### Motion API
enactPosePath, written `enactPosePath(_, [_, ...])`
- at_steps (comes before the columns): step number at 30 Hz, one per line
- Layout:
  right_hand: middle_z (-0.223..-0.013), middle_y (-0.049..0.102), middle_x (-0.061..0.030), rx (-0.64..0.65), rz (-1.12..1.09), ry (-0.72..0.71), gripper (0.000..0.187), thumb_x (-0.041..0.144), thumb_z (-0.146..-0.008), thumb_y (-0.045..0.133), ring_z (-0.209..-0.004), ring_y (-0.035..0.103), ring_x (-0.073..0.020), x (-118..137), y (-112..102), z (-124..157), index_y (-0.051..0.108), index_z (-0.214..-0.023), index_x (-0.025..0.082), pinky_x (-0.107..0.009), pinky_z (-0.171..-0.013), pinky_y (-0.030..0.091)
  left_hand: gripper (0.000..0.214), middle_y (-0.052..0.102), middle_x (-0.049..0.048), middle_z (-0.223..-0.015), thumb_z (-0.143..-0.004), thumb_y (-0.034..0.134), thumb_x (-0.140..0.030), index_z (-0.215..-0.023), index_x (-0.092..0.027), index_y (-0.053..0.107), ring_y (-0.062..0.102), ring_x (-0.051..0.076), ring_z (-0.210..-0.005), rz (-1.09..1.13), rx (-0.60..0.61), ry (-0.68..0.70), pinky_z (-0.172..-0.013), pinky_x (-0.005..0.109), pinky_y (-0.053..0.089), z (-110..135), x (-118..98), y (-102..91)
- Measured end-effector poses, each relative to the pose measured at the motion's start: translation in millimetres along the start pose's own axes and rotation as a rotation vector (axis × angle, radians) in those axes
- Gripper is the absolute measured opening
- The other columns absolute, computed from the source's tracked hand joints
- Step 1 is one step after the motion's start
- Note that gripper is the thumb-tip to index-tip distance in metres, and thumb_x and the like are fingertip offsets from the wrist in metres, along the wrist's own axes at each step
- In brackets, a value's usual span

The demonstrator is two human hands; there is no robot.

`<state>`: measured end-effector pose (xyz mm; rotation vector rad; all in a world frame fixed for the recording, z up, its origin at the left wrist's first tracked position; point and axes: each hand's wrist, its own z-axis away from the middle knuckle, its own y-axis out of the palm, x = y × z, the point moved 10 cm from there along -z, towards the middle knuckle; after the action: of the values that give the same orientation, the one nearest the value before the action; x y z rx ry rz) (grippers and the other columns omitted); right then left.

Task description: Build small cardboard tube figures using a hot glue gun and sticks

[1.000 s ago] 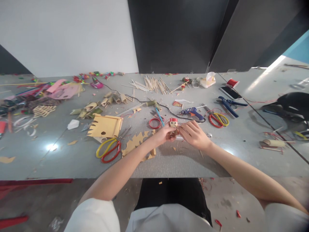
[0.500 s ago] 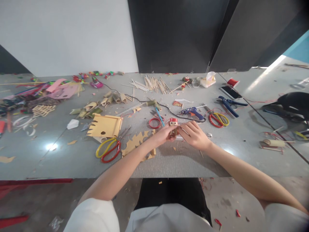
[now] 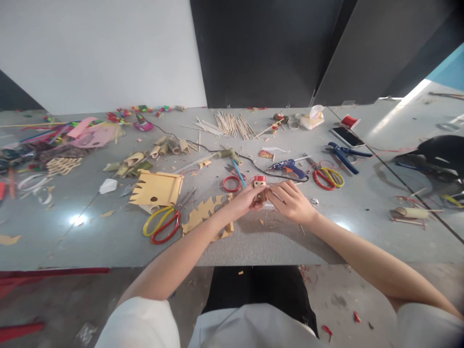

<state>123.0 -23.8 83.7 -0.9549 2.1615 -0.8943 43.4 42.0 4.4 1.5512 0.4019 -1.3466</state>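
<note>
A small bamboo figure point(image 3: 260, 182) with a red top and a pale face with dark eyes stands upright in my left hand point(image 3: 249, 202), whose fingers wrap round its lower part. Against the figure's right side, my right hand point(image 3: 290, 200) is closed with fingertips pinched together. What those fingertips pinch is too small to make out. A red ring of tape point(image 3: 232, 184) and a blue stick point(image 3: 239, 173) lie just left of the figure. Behind my right hand rests a blue glue gun point(image 3: 288, 167).
Red-and-yellow scissors point(image 3: 165, 224) and cut yellow card point(image 3: 157, 188) lie left. Bamboo pieces point(image 3: 168, 147) and thin sticks point(image 3: 234, 124) sit farther back. To the right are more scissors point(image 3: 328, 178), blue pliers point(image 3: 343, 157), a phone point(image 3: 347, 137) and a red thread spool point(image 3: 350, 121).
Both hands stay at almost the same spot with the bamboo figure between them. The whole view shifts very slightly; nothing else has visibly moved.
</note>
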Motion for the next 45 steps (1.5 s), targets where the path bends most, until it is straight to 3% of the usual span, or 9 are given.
enactPosePath(9, [-0.114,0.071,-0.0124,-0.165,-0.133,0.112,0.055,0.009,-0.093,0.061,-0.097,0.065,-0.0266,-14,-11,4,0.063,-0.146,0.024,-0.044,-0.082,0.054,0.041,0.062,-0.0026,-0.077,-0.089,0.079,-0.052,-0.095,-0.021,0.052,0.047,0.006,-0.05,0.01,-0.035,0.006,-0.05,0.024,0.033,0,-1,-6.6])
enactPosePath(17, [-0.111,0.075,-0.0085,-0.138,-0.087,0.034,0.03,0.013,-0.097,0.068,-0.092,0.065,-0.0221,-5,-10,-1,0.072,-0.125,0.023,-0.041,-0.083,0.052,0.04,0.055,-0.0053,-0.074,-0.086,0.081,-0.046,-0.098,-0.023,0.051,0.047,0.007,-0.053,0.065,-0.061,0.006,-0.051,0.024,0.034,-2,3,-12.4])
enactPosePath(32, [-0.11,0.075,-0.0094,-0.171,-0.159,0.077,0.03,0.012,-0.098,0.067,-0.09,0.066,-0.0214,-11,-12,-1,0.075,-0.125,0.023,-0.04,-0.081,0.053,0.037,0.056,-0.0031,-0.074,-0.089,0.077,-0.049,-0.09,-0.021,0.054,0.048,0.008,-0.055,0.056,-0.033,0.01,-0.052,0.025,0.033,0,0,-7.7])
enactPosePath(37, [-0.109,0.075,-0.0103,-0.232,-0.208,0.125,0.04,0.012,-0.098,0.065,-0.087,0.066,-0.0219,-18,-15,6,0.072,-0.136,0.024,-0.041,-0.077,0.053,0.036,0.062,-0.0006,-0.077,-0.092,0.069,-0.053,-0.091,-0.019,0.058,0.047,0.008,-0.053,0.079,0.026,-0.011,-0.052,0.025,0.033,2,-3,-2.4])
enactPosePath(41, [-0.11,0.075,-0.0094,-0.234,-0.222,0.144,0.047,0.011,-0.099,0.064,-0.087,0.066,-0.0222,-21,-14,7,0.069,-0.142,0.026,-0.041,-0.077,0.052,0.037,0.064,0.0004,-0.079,-0.091,0.071,-0.053,-0.09,-0.019,0.057,0.048,0.008,-0.053,0.039,0.0,0.003,-0.051,0.025,0.032,1,-3,-4.7])
enactPosePath(45, [-0.111,0.074,-0.0109,-0.216,-0.214,0.127,0.041,0.011,-0.1,0.064,-0.09,0.065,-0.0225,-18,-13,3,0.07,-0.139,0.022,-0.041,-0.079,0.052,0.037,0.062,-0.0012,-0.077,-0.091,0.075,-0.051,-0.093,-0.02,0.056,0.048,0.007,-0.054,0.015,-0.027,0.031,-0.052,0.024,0.032,-1,-3,-7.7])
